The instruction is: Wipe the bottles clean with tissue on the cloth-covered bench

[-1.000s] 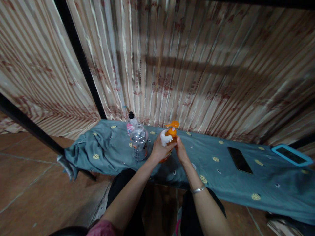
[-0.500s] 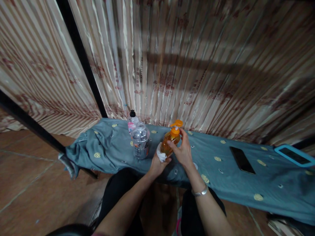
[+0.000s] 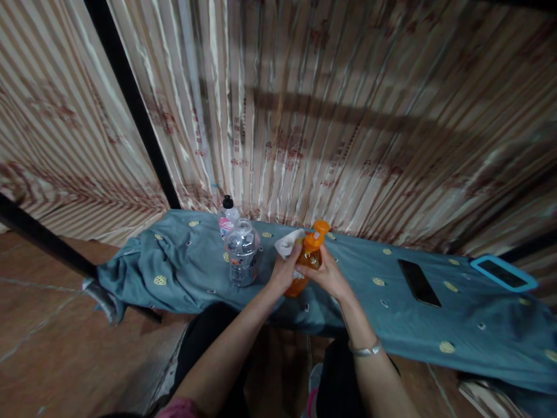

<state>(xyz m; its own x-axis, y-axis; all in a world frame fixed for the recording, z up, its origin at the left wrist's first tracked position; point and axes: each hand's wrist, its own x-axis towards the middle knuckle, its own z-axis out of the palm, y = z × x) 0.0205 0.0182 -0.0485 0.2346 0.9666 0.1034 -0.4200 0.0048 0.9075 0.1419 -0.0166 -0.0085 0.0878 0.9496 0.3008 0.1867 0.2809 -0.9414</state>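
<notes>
An amber pump bottle (image 3: pixel 311 259) with an orange pump head is tilted between my two hands, over the front part of the cloth-covered bench. My right hand (image 3: pixel 327 271) is closed round its right side, just under the pump. In my left hand (image 3: pixel 286 271) is a white cloth (image 3: pixel 288 242), gripped near the bottle's upper left side; part of the cloth sticks up past the fingers. Left of my hands stands a clear empty plastic bottle (image 3: pixel 242 258) without a cap. Behind it is a clear bottle with a black cap and pink label (image 3: pixel 227 223).
A blue-green patterned sheet (image 3: pixel 191 261) covers the narrow bench. On its right lie a black phone (image 3: pixel 419 283) and a blue-framed object (image 3: pixel 503 273). A striped curtain (image 3: pixel 287 116) hangs behind, and black metal posts (image 3: pixel 130 104) stand at the left.
My left hand and the white cloth have moved from the bottle's base up to its upper left side. The bottle has tilted further, its pump leaning right. The view has shifted slightly.
</notes>
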